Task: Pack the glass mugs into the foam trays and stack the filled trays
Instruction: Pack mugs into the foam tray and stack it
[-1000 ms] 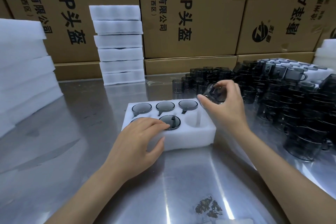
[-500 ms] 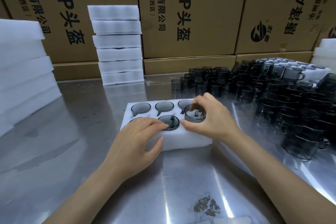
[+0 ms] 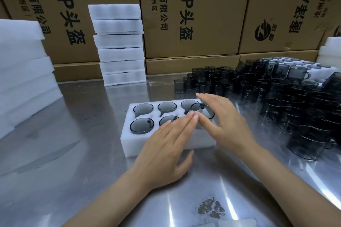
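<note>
A white foam tray (image 3: pixel 129 145) lies on the steel table in front of me with smoky glass mugs seated in its holes. The last mug (image 3: pixel 202 114) stands high in the near right hole, its rim above the foam. My right hand (image 3: pixel 223 121) hovers flat over that mug, fingers straight. My left hand (image 3: pixel 171 145) lies flat on the tray's near side, fingertips reaching the mug's rim. It hides part of the near middle mug. A crowd of loose grey mugs (image 3: pixel 276 97) fills the table to the right.
A stack of foam trays (image 3: pixel 120 46) stands at the back centre, and a bigger foam stack (image 3: pixel 22 72) at the left. Cardboard boxes (image 3: pixel 193 14) wall off the back. More foam (image 3: pixel 330 49) sits far right. A dark stain (image 3: pixel 211 208) marks the near table.
My right hand carried a mug from the pile to the near right hole, set it in, and opened flat over it. My left hand's fingers straightened and slid toward the mug.
</note>
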Demonstrator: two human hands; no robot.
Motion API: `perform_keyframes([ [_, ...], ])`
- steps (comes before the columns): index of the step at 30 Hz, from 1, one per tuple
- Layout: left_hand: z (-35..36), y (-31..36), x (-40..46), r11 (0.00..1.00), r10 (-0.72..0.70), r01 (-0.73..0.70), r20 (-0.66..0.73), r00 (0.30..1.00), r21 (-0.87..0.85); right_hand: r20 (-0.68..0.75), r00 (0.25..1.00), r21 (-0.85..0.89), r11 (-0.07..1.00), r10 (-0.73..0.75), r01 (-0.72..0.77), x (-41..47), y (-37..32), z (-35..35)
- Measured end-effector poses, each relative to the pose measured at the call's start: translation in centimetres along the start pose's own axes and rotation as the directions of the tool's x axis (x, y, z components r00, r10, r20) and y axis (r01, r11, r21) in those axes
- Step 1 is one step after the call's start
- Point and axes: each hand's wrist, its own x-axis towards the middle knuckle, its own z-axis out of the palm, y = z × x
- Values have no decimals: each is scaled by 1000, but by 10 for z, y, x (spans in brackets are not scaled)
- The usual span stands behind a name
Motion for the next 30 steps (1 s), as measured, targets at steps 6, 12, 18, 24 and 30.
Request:
perform_keyframes([
  [6,3,-1,4,1000,-23,23,-39,999,19,23,1000,28,1000,-6,5,-2,-3,8],
  [12,6,-3,2,1000,-16,17,-58,998,11,54,999,3,1000,-10,10,-2,-4,3],
  [18,8,-1,4,992,-30,33,-27,999,122,265,962,-83,996,65,-44,-5,-3,13],
  [24,10,1,6,993,-55,59,-44,998,102,271,959,-169,985,82,-37,-9,-1,16],
  [30,4,0,0,989,-78,81,-27,997,127,123,981,118,980,147,-162,-11,0,23],
])
